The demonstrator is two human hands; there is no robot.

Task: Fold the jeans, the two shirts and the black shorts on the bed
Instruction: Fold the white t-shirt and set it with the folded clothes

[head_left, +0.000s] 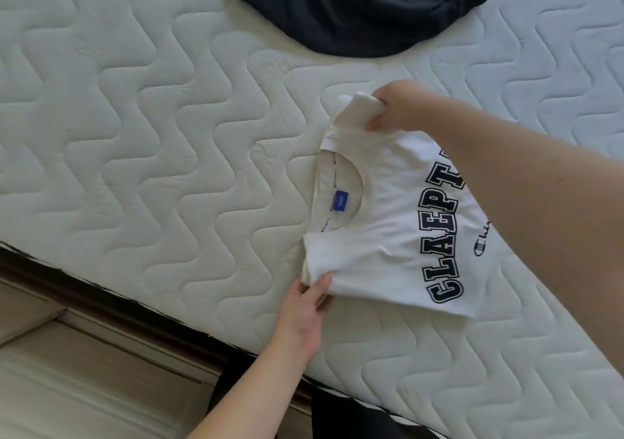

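A white shirt (pixel 388 222) with dark block lettering and a blue neck label lies partly folded on the quilted mattress (pixel 152 127), its collar facing left. My left hand (pixel 309 310) pinches the shirt's near shoulder corner at the mattress's front edge. My right hand (pixel 393 105) grips the bunched far shoulder and sleeve, with its forearm crossing over the print. A dark navy garment (pixel 361 9) lies crumpled at the far side of the bed. Jeans are out of view.
The mattress's dark front edge (pixel 141 317) runs diagonally from left to bottom right. Below it lies a pale floor (pixel 84 388). Dark clothing on my legs (pixel 304 415) shows at the bottom.
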